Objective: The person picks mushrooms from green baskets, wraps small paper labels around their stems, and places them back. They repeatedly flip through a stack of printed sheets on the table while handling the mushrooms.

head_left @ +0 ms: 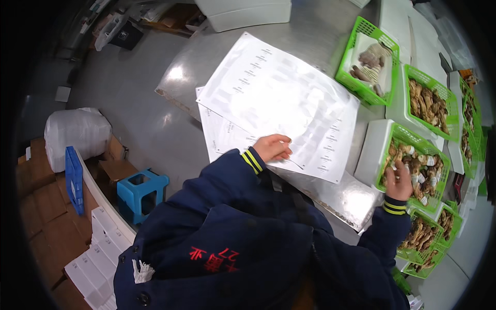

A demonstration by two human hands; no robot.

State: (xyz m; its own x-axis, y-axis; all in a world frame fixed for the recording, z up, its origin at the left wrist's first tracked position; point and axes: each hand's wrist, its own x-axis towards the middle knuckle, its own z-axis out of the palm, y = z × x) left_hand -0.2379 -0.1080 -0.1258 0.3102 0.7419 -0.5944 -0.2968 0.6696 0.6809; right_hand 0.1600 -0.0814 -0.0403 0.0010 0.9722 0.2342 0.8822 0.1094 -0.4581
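Note:
My left hand (pixel 274 148) is over the near edge of a large white sheet of labels (pixel 235 98), its fingers curled together. Whether a small label is between them I cannot make out. Beneath this sheet, another printed sheet (pixel 217 132) sticks out at the left. My right hand (pixel 399 182) is at the near side of a green plastic basket (pixel 431 204), fingers apart, just over the brown mushrooms (pixel 416 173) in it. Several of these mushrooms carry small white stickers. The basket stands beside a white foam box (pixel 371 152), on the right of the metal table (pixel 201 59).
More green baskets of mushrooms (pixel 428 106) line the right side. A far basket (pixel 356 85) holds a pair of gloves (pixel 372 62). A white foam box (pixel 245 15) stands at the table's back. A blue stool (pixel 142 194), cartons (pixel 51 206) and white boxes (pixel 95 263) are at left.

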